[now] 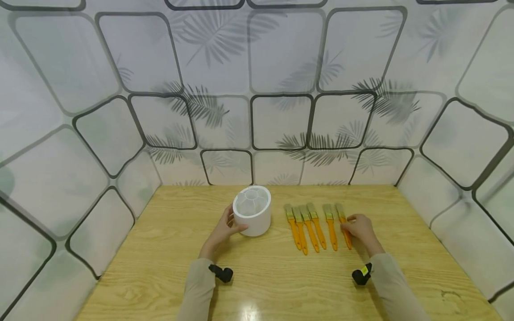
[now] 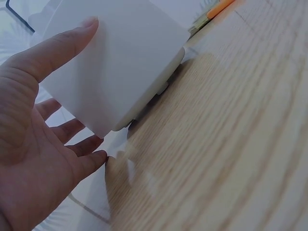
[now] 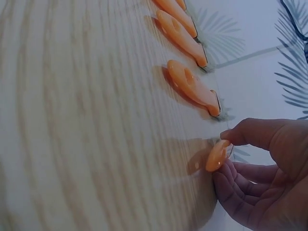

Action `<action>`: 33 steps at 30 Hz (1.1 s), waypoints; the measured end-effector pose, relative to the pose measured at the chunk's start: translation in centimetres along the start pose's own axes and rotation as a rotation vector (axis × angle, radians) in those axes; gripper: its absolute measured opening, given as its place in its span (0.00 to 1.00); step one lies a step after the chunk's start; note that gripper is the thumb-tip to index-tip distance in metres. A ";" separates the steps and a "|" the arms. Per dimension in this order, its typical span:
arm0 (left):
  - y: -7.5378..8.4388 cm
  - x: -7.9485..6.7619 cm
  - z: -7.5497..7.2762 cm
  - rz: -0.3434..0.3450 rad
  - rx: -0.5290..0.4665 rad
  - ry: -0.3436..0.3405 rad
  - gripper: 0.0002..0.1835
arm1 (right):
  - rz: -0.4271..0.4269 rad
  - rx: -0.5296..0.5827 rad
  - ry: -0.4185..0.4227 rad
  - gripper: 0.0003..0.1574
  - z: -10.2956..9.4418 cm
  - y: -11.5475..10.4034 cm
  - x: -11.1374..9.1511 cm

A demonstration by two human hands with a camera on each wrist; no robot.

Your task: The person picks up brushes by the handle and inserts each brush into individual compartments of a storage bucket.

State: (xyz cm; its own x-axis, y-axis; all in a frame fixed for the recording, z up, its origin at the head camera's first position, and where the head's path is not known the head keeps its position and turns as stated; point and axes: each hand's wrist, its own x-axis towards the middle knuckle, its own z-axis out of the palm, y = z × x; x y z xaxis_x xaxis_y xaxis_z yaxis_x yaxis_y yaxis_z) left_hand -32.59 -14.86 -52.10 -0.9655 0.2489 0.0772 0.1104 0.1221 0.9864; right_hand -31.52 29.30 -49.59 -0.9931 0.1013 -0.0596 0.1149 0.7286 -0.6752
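A white round desk organizer (image 1: 259, 224) with clear dividers inside stands left of centre on the table. My left hand (image 1: 222, 229) holds it from the left side. In the left wrist view the thumb (image 2: 67, 45) lies along the smooth white wall, while the other fingers reach round its far side. To the right, my right hand (image 1: 361, 229) pinches the orange handle of the rightmost paintbrush (image 1: 345, 229). Thumb and fingers close on that handle (image 3: 219, 155) in the right wrist view. Just left of it lies another paintbrush (image 1: 331, 229), bristles pointing away from me.
Several more orange-handled paintbrushes (image 1: 307, 229) lie side by side between the organizer and the right hand. The wooden table (image 1: 281, 290) meets patterned walls (image 1: 281, 120) at the back and both sides.
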 end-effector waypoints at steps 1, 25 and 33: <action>0.0 0.0 0.0 0.000 -0.001 0.001 0.50 | 0.003 0.000 0.000 0.30 0.0 0.0 0.0; 0.2 -0.2 0.0 -0.010 -0.007 0.005 0.50 | 0.011 0.018 0.036 0.22 0.0 0.6 0.3; 0.4 -0.3 0.0 -0.019 -0.025 -0.008 0.51 | 0.031 0.098 0.029 0.23 -0.3 0.1 0.3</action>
State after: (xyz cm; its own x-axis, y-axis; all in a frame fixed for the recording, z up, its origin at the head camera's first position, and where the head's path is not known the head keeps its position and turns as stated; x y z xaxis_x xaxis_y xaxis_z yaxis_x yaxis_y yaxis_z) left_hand -32.30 -14.84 -51.73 -0.9653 0.2548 0.0576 0.0862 0.1028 0.9910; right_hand -31.77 29.57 -49.43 -0.9878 0.1430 -0.0612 0.1408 0.6551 -0.7423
